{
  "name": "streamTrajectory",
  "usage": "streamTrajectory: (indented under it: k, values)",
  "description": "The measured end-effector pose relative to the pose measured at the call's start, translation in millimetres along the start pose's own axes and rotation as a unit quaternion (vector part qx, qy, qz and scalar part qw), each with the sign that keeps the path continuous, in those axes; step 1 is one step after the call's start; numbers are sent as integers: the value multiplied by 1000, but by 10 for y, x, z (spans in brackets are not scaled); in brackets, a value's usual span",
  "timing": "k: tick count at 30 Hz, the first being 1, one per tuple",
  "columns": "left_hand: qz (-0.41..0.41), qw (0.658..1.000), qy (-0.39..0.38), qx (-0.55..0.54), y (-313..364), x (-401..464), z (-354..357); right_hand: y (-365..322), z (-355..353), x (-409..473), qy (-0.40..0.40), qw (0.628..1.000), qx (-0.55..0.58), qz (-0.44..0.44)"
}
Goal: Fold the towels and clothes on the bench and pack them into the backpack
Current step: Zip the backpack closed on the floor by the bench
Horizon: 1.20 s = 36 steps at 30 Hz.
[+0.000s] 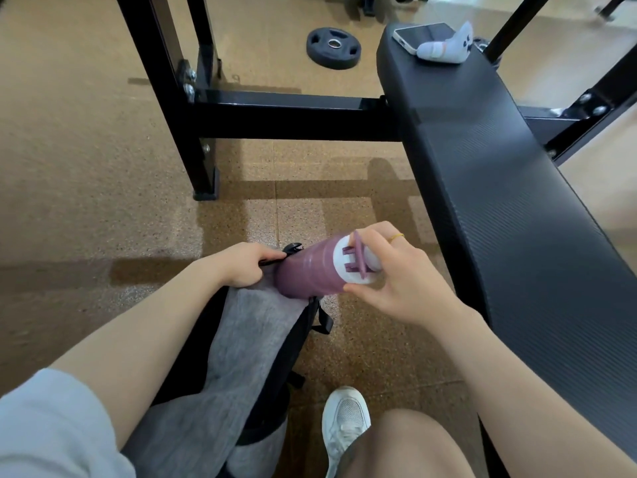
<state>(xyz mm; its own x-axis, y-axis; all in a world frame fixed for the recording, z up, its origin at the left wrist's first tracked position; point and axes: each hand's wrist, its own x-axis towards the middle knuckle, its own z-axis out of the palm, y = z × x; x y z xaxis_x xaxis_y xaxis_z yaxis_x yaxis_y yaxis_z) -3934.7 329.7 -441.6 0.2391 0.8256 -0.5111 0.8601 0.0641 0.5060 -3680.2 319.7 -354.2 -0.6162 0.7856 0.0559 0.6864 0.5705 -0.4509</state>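
A black and grey backpack (255, 343) stands on the floor between my knees, to the left of the black bench (510, 188). My left hand (241, 267) grips the backpack's top edge by a black strap. My right hand (396, 274) holds a purple water bottle (306, 274) by its white lid, and the bottle lies tilted with its base at the backpack's opening. White socks (444, 46) lie at the far end of the bench next to a phone (420, 34). No towels show on the bench.
The bench rack's black steel frame (275, 115) crosses the floor ahead, with an upright post at the left. A black weight plate (333, 48) lies on the speckled floor beyond it. My white shoe (344, 422) sits beside the backpack's base.
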Motion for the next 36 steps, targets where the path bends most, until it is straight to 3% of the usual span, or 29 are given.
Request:
streamTrajectory:
  k: [5, 10, 14, 18, 23, 26, 28, 32, 36]
  values:
    - [33, 998, 36, -30, 112, -60, 100, -216, 129, 256, 21, 994, -82, -65]
    - [33, 996, 50, -70, 52, -107, 180, -185, 256, 211, 59, 997, -24, -31]
    - [37, 995, 22, -89, 101, -48, 309, -146, 721, 104, 6, 994, -62, -91]
    - [24, 993, 53, -98, 76, -31, 387, 80, 869, 54, 1, 992, -78, -96]
    - [15, 995, 48, -92, 21, -81, 410, 207, 1118, 89, -77, 990, -58, -103]
    - [2, 994, 47, -94, -30, -79, 390, 263, 1036, 131, -117, 984, 135, 15]
    - [-1, 995, 53, -87, -44, -87, 371, 258, 1007, 181, -90, 966, 220, 103]
    - [-13, 996, 56, -71, -83, -70, 358, 262, 1059, 350, -148, 933, 260, 200]
    - [-24, 996, 56, -67, -115, -32, 410, 330, 1095, 445, -157, 946, 221, 176]
